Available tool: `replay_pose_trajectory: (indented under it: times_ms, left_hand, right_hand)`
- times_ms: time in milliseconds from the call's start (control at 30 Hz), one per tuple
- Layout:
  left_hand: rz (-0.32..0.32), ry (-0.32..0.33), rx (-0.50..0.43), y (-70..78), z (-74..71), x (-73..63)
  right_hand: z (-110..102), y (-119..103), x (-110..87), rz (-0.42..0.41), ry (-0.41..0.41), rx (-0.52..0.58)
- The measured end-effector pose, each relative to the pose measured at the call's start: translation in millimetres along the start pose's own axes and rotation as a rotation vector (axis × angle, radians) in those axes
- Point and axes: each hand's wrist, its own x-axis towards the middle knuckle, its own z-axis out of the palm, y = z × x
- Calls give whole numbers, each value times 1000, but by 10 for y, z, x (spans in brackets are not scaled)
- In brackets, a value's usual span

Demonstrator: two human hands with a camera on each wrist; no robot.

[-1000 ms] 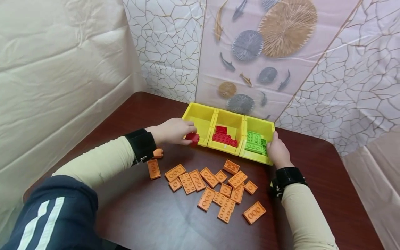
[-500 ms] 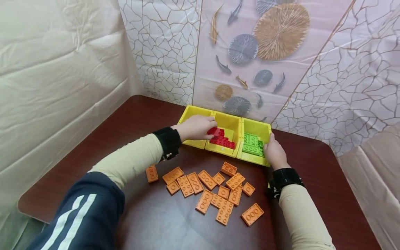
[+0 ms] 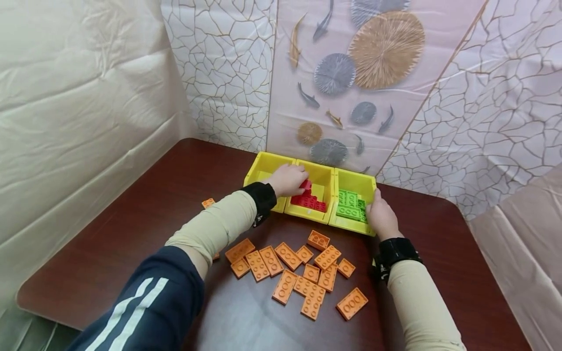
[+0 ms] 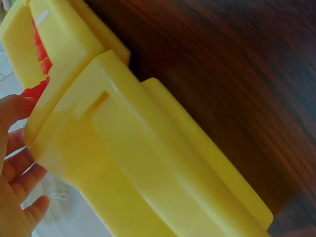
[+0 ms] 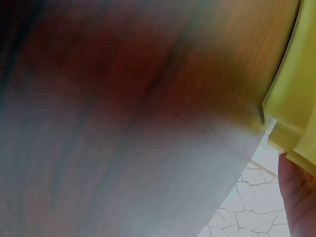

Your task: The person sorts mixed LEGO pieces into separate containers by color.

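Note:
My left hand (image 3: 287,180) reaches into the middle yellow bin (image 3: 322,175), its fingers and thumb around a red building brick (image 4: 36,91), low over several red bricks (image 3: 309,202). In the left wrist view, the thumb lies against this brick, and the bin wall hides its lower part. At the far right, my right hand (image 3: 383,217) grips the outer side of the right yellow bin (image 3: 360,183), which holds several green bricks (image 3: 349,204). Its fingers (image 5: 291,182) show at the bin's edge in the right wrist view.
The left yellow bin (image 3: 265,163) joins the other two in a row near the patterned backdrop. Several orange bricks (image 3: 285,286) lie scattered on the dark wooden table (image 3: 153,195) in front of the bins. My left forearm partly covers a few at the left.
My left hand has carried the red brick rightward, from in front of the left bin down into the middle bin. The right hand keeps its hold on the right bin. The head view has shifted slightly.

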Motion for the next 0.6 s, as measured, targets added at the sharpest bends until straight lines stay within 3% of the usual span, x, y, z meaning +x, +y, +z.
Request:
replay_pose_trajectory:
  times_ms: [333, 600]
  left_hand:
    - [-19, -77, 28, 103, 103, 145]
    - [-33, -77, 44, 41, 121, 80]
  right_hand:
    - [-47, 104, -48, 34, -16, 1]
    - [-30, 5, -2, 37, -18, 0]
